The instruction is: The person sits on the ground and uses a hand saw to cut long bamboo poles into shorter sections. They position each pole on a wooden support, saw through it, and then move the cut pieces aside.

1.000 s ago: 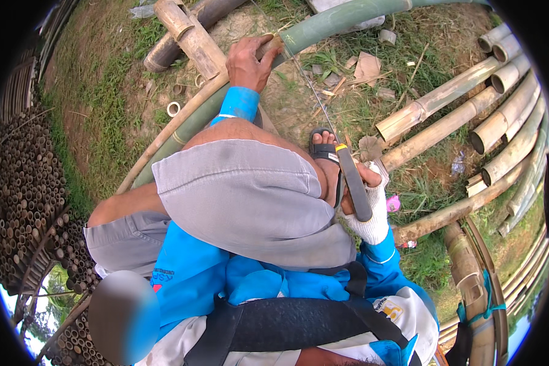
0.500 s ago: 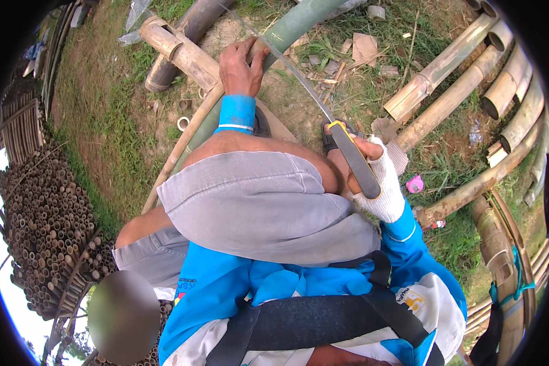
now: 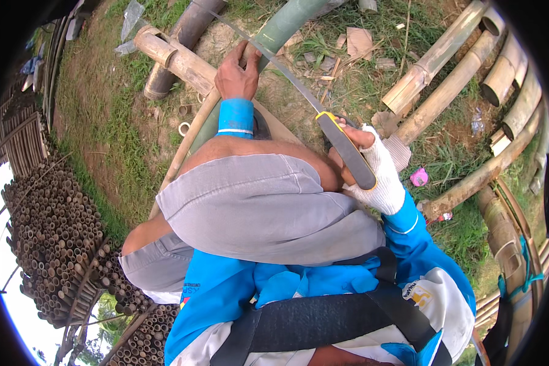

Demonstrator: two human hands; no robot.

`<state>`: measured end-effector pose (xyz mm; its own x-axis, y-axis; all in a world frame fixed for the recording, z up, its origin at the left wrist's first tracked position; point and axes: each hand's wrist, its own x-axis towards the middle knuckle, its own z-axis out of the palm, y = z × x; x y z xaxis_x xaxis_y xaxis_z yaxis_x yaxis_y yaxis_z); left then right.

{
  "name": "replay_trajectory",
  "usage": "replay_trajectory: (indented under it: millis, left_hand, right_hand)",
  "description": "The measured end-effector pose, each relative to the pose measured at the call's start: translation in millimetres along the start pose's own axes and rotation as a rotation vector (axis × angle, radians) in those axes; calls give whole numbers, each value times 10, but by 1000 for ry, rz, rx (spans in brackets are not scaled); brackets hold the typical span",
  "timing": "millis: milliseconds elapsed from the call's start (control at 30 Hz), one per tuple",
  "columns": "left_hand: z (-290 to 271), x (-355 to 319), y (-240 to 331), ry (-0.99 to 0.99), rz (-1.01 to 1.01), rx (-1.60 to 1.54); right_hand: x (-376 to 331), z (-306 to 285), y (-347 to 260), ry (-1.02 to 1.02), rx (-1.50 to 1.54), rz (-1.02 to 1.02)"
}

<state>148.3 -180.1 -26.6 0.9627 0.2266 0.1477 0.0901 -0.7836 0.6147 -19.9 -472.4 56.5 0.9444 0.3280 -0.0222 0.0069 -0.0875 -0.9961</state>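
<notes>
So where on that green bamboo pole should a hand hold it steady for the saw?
Grip the green bamboo pole from above, just left of the saw blade, where the left hand already rests. The round shaft lies low and slanted, its top bare, and the right hand keeps the handle.

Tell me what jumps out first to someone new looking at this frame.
At centre, the white-gloved right hand grips the dark handle of a long-bladed hand saw whose blade slants up-left across a green bamboo pole. The bare left hand rests on that pole just above a blue sleeve cuff. At far left stands a big stack of cut bamboo tubes, ends facing out.
</notes>
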Motion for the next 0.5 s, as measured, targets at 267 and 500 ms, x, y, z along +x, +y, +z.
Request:
replay_trajectory:
  millis: [267,500]
  left_hand:
    - [23,-32,11,28,13,-17]
    - [-12,1,-62,38,20,-18]
  right_hand:
    - [714,190,27,65,-63,-120]
    - [200,71,-24,-1,134,116]
